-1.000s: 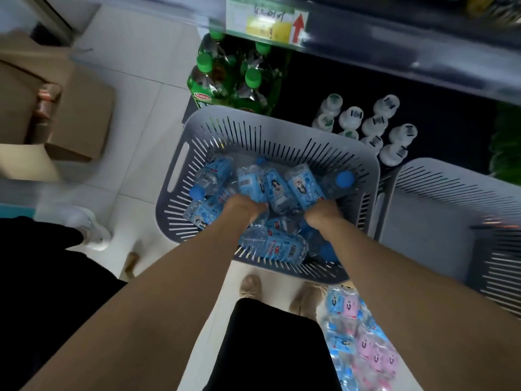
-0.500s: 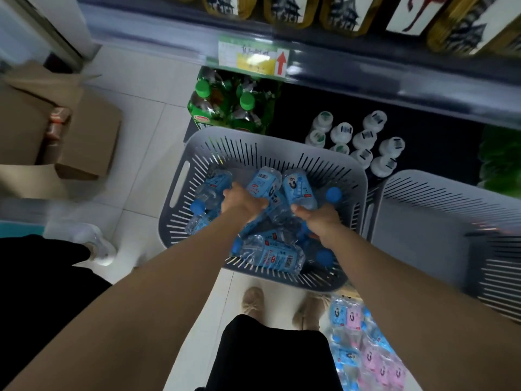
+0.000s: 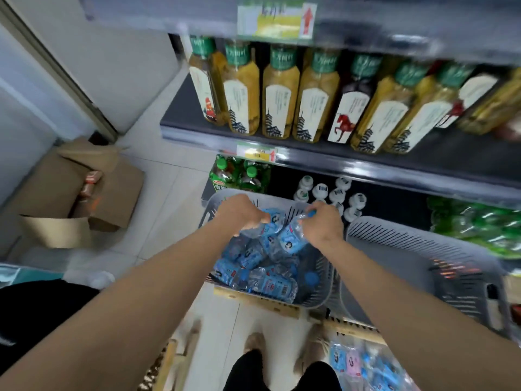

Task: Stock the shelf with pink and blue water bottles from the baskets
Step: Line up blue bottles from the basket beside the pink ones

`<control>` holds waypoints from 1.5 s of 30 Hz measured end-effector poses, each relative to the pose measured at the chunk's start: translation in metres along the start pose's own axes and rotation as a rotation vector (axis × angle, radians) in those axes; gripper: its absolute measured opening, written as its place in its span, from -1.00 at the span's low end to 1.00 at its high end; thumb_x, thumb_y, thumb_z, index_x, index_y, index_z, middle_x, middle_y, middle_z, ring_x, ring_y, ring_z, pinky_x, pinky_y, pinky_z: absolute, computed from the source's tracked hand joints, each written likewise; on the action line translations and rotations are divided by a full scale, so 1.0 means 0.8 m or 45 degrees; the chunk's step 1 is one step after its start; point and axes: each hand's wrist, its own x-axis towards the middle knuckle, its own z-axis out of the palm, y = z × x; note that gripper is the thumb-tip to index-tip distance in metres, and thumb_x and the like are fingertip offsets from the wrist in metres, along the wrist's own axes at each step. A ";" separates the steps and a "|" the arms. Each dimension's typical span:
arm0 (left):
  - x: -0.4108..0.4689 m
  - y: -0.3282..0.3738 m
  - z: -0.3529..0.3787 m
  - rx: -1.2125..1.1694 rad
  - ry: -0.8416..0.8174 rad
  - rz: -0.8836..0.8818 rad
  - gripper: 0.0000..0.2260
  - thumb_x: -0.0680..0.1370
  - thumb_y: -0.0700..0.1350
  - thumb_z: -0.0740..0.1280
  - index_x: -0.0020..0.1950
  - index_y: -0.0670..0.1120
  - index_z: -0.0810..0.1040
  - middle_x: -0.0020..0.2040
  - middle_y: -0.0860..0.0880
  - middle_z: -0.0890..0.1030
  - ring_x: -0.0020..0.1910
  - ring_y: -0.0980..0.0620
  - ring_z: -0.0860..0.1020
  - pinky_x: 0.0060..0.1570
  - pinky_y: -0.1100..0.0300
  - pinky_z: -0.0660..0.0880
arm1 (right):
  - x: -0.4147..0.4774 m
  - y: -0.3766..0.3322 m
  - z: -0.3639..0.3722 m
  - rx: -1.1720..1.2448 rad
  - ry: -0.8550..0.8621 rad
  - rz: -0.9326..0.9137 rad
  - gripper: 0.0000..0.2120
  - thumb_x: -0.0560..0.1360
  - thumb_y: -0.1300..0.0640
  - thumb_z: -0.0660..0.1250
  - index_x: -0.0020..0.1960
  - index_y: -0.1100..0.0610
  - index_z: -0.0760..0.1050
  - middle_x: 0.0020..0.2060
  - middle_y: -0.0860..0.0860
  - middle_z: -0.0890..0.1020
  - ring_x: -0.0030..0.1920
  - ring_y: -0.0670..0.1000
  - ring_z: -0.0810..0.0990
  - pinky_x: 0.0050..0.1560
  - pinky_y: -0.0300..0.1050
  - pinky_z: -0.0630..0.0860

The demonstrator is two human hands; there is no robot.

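A grey slatted basket on the floor holds several blue-labelled water bottles. My left hand grips a blue water bottle above the basket. My right hand grips another blue water bottle by its neck, lifted clear of the pile. A second grey basket stands to the right; its inside looks bare. Pink and blue bottles in wrap lie at the bottom right.
A dark shelf above carries tall yellow drink bottles. The bottom shelf holds green bottles and white-capped bottles. An open cardboard box sits on the tiled floor at left. My feet stand below the basket.
Both hands have risen out of the basket, each lifting a blue bottle. The view has tilted up, bringing the shelf of yellow drink bottles into sight.
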 end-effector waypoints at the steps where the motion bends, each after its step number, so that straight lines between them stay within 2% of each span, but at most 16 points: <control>1: -0.016 0.008 -0.016 0.029 0.014 0.040 -0.61 0.43 0.08 0.43 -0.38 -0.16 0.39 -0.42 -0.07 0.45 -0.38 -0.07 0.51 -0.24 0.15 0.55 | -0.015 -0.012 -0.014 -0.009 0.035 -0.047 -0.79 0.50 0.25 0.25 0.12 0.15 0.51 0.15 0.17 0.49 -0.21 0.14 0.55 -0.25 -0.12 0.47; 3: -0.048 0.023 -0.047 0.139 0.061 0.126 -0.61 0.43 0.09 0.42 -0.38 -0.15 0.38 -0.41 -0.06 0.45 -0.35 -0.08 0.52 -0.27 0.16 0.52 | -0.042 -0.037 -0.043 -0.026 0.078 -0.110 -0.81 0.51 0.25 0.23 0.10 0.13 0.49 0.24 0.16 0.36 -0.22 0.15 0.52 -0.17 -0.11 0.49; 5: -0.081 0.038 -0.077 0.262 0.108 0.209 -0.62 0.43 0.12 0.40 -0.35 -0.13 0.38 -0.41 -0.03 0.44 -0.37 -0.05 0.50 -0.30 0.19 0.46 | -0.070 -0.061 -0.074 -0.009 0.154 -0.157 -0.82 0.51 0.25 0.23 0.09 0.12 0.49 0.25 0.15 0.33 -0.27 0.10 0.48 -0.14 -0.12 0.47; 9: -0.145 0.069 -0.133 0.456 0.245 0.353 -0.62 0.40 0.18 0.41 -0.12 -0.12 0.45 -0.31 0.00 0.50 -0.37 -0.01 0.50 -0.28 0.18 0.46 | -0.116 -0.099 -0.135 0.076 0.294 -0.293 -0.81 0.47 0.25 0.25 0.06 0.11 0.51 0.19 0.11 0.37 -0.25 0.06 0.42 -0.18 -0.16 0.40; 12: -0.188 0.093 -0.171 0.545 0.386 0.484 -0.65 0.38 0.16 0.41 -0.21 -0.10 0.43 -0.36 0.01 0.48 -0.42 0.04 0.46 -0.39 0.22 0.39 | -0.144 -0.123 -0.184 0.148 0.396 -0.394 -0.75 0.42 0.28 0.27 0.07 0.10 0.51 0.13 0.12 0.46 -0.21 0.09 0.48 -0.19 -0.16 0.40; 14: -0.216 0.111 -0.196 0.556 0.464 0.552 -0.66 0.36 0.15 0.42 -0.18 -0.10 0.47 -0.35 0.01 0.50 -0.43 0.04 0.47 -0.40 0.23 0.38 | -0.160 -0.138 -0.219 0.205 0.487 -0.437 -0.70 0.38 0.29 0.27 0.07 0.07 0.52 0.11 0.10 0.52 -0.17 0.11 0.53 -0.20 -0.12 0.44; 19: -0.276 0.167 -0.252 0.566 0.583 0.731 -0.57 0.34 0.17 0.42 0.06 -0.09 0.58 -0.12 -0.04 0.62 -0.23 -0.06 0.62 -0.18 0.15 0.55 | -0.191 -0.158 -0.310 0.290 0.718 -0.532 -0.69 0.40 0.28 0.28 0.12 0.09 0.50 0.09 0.09 0.54 -0.12 0.08 0.51 -0.17 -0.14 0.39; 23: -0.301 0.217 -0.270 0.509 0.665 0.873 -0.58 0.37 0.12 0.41 0.10 -0.13 0.60 -0.02 -0.08 0.66 -0.10 -0.06 0.63 -0.06 0.10 0.56 | -0.204 -0.157 -0.375 0.361 0.875 -0.571 -0.66 0.44 0.28 0.31 0.21 0.12 0.49 0.15 0.06 0.53 0.08 0.06 0.51 0.08 -0.06 0.49; 25: -0.309 0.246 -0.272 0.464 0.704 0.933 -0.59 0.38 0.09 0.42 0.12 -0.14 0.60 0.05 -0.09 0.64 -0.02 -0.07 0.60 -0.02 0.08 0.53 | -0.204 -0.151 -0.404 0.375 0.923 -0.602 -0.65 0.45 0.29 0.30 0.22 0.11 0.48 0.16 0.04 0.53 0.11 0.05 0.51 0.12 -0.05 0.50; 27: -0.313 0.276 -0.272 0.459 0.735 0.981 -0.57 0.37 0.08 0.43 0.14 -0.14 0.60 0.07 -0.10 0.63 0.01 -0.08 0.58 -0.01 0.08 0.52 | -0.198 -0.143 -0.432 0.360 0.958 -0.623 -0.64 0.46 0.30 0.30 0.24 0.11 0.47 0.18 0.05 0.52 0.12 0.05 0.51 0.10 -0.09 0.48; 30: -0.311 0.328 -0.269 0.424 0.780 1.030 -0.58 0.34 0.09 0.45 0.08 -0.14 0.62 -0.05 -0.05 0.61 -0.08 -0.05 0.56 -0.01 0.08 0.54 | -0.181 -0.126 -0.475 0.286 0.988 -0.661 -0.63 0.49 0.29 0.29 0.28 0.12 0.46 0.23 0.06 0.51 0.20 0.05 0.49 0.07 -0.19 0.39; 34: -0.294 0.403 -0.256 0.338 0.807 1.090 -0.61 0.33 0.05 0.47 0.06 -0.12 0.56 -0.04 -0.04 0.59 -0.09 -0.06 0.57 -0.10 0.09 0.54 | -0.148 -0.101 -0.531 0.181 1.002 -0.704 -0.63 0.49 0.28 0.30 0.29 0.14 0.46 0.24 0.09 0.50 0.24 0.10 0.47 0.24 -0.01 0.45; 36: -0.283 0.438 -0.246 0.314 0.841 1.102 -0.61 0.33 0.04 0.47 0.02 -0.12 0.46 -0.09 -0.04 0.54 -0.15 -0.06 0.51 -0.24 0.12 0.43 | -0.125 -0.086 -0.557 0.120 1.014 -0.697 -0.64 0.49 0.28 0.31 0.29 0.14 0.46 0.23 0.09 0.51 0.25 0.12 0.45 0.26 0.04 0.44; 39: -0.266 0.491 -0.233 0.309 0.823 1.103 -0.59 0.33 0.05 0.48 -0.04 -0.11 0.36 -0.16 -0.02 0.45 -0.19 -0.05 0.46 -0.32 0.15 0.34 | -0.088 -0.063 -0.592 0.071 1.000 -0.682 -0.65 0.49 0.30 0.30 0.27 0.13 0.46 0.23 0.09 0.51 0.24 0.14 0.43 0.26 0.03 0.43; 42: -0.249 0.537 -0.222 0.374 0.777 1.101 -0.63 0.31 0.04 0.50 -0.08 -0.11 0.43 -0.19 -0.01 0.48 -0.25 0.00 0.47 -0.40 0.17 0.36 | -0.049 -0.040 -0.618 0.052 0.955 -0.648 -0.63 0.49 0.32 0.28 0.28 0.13 0.46 0.23 0.10 0.51 0.25 0.15 0.42 0.27 0.03 0.41; 45: -0.231 0.574 -0.213 0.426 0.762 1.115 -0.66 0.33 0.02 0.48 -0.04 -0.12 0.50 -0.12 -0.03 0.52 -0.20 -0.01 0.51 -0.28 0.13 0.47 | -0.014 -0.024 -0.639 0.076 0.923 -0.626 -0.61 0.49 0.34 0.24 0.29 0.12 0.45 0.24 0.08 0.51 0.28 0.15 0.40 0.28 0.04 0.41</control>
